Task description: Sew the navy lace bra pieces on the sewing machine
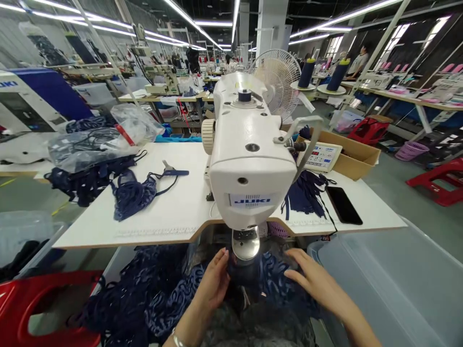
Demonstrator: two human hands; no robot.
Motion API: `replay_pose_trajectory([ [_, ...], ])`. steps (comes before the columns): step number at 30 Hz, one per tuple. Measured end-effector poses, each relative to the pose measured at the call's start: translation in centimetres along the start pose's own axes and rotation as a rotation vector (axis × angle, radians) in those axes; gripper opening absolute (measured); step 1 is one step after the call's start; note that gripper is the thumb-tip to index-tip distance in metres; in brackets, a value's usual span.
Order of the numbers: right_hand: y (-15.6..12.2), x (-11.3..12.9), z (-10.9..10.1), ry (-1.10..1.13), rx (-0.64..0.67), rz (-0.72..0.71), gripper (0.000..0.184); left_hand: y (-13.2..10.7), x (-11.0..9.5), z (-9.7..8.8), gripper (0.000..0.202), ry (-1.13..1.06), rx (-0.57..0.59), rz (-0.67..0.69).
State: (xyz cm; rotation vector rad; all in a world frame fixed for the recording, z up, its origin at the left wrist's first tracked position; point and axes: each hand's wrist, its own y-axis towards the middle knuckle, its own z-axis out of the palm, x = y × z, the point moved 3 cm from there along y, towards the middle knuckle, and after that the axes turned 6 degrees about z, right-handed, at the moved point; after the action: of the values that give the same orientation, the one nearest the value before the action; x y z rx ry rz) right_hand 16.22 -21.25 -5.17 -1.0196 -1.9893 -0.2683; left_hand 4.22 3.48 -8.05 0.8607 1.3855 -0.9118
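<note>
My left hand (213, 282) lies with fingers stretched on dark navy lace fabric (173, 299), just left of the sewing machine's metal presser area (246, 243). My right hand (313, 279) rests flat and open on the same fabric to the right of the needle. The white sewing machine (249, 149) stands over both hands at the table's front cut-out. The needle itself is hidden by the machine head.
On the white table (162, 212) lie a bunched navy piece (132, 195), scissors (173, 169), plastic bags (97, 140), navy pieces (307, 193), a black phone (343, 205), a control panel (322, 156). A red stool (39, 303) is at left, a grey bin (394, 284) at right.
</note>
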Motion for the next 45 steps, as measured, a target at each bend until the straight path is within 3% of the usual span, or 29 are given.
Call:
replay_pose_trajectory([
  [2, 0.2, 2.7, 1.4, 0.066, 0.005, -0.095, 0.041, -0.8, -2.1, 0.5, 0.038, -0.054, 0.085, -0.057],
  [4, 0.2, 5.6, 3.0, 0.163, 0.118, -0.181, 0.044, -1.8, -4.2, 1.2, 0.036, -0.103, 0.211, -0.108],
  [6, 0.1, 7.8, 4.4, 0.259, 0.219, -0.200, 0.035, -2.7, -6.4, 1.6, 0.034, -0.073, 0.292, -0.076],
  [8, 0.0, 9.0, 5.1, 0.324, 0.244, -0.160, 0.022, -3.2, -8.0, 1.5, 0.028, 0.011, 0.301, 0.015],
  [11, -0.4, 9.3, 5.2, 0.352, 0.203, -0.140, 0.022, -3.6, -9.1, 1.3, 0.017, 0.048, 0.251, 0.079],
  [17, -0.8, 9.1, 4.1, 0.472, 0.009, -0.144, 0.027, -3.1, -9.8, 2.0, 0.030, 0.107, 0.080, 0.101],
  [22, 0.8, 9.5, 2.5, 0.438, -0.187, -0.074, 0.025, -2.3, -10.2, 2.3, 0.042, 0.336, 0.051, 0.177],
  [24, 2.1, 9.5, 2.3, 0.398, -0.196, -0.058, 0.026, -2.0, -10.6, 1.8, 0.041, 0.544, -0.066, 0.361],
  [26, 3.3, 9.5, 2.4, 0.384, -0.178, -0.060, 0.026, -2.1, -11.2, 1.3, 0.038, 0.802, -0.210, 0.631],
  [27, 3.9, 9.5, 2.5, 0.393, -0.165, -0.066, 0.027, -2.2, -11.5, 1.3, 0.036, 0.921, -0.229, 0.768],
  [30, 5.1, 9.4, 2.7, 0.423, -0.131, -0.088, 0.027, -2.3, -11.5, 1.7, 0.030, 1.197, -0.023, 1.014],
  [32, 5.3, 9.4, 2.6, 0.405, -0.128, -0.101, 0.026, -2.1, -10.8, 1.8, 0.027, 1.299, 0.143, 1.018],
  [33, 5.3, 9.4, 2.5, 0.387, -0.128, -0.107, 0.026, -2.1, -10.4, 1.8, 0.027, 1.335, 0.170, 1.001],
  [39, 4.0, 8.1, 2.1, 0.340, -0.071, -0.117, 0.028, -2.2, -8.5, 1.0, 0.045, 1.445, 0.182, 0.961],
  [45, 4.6, 8.4, 1.8, 0.314, -0.102, -0.144, 0.028, -2.5, -8.2, 1.1, 0.047, 1.488, 0.122, 0.955],
])
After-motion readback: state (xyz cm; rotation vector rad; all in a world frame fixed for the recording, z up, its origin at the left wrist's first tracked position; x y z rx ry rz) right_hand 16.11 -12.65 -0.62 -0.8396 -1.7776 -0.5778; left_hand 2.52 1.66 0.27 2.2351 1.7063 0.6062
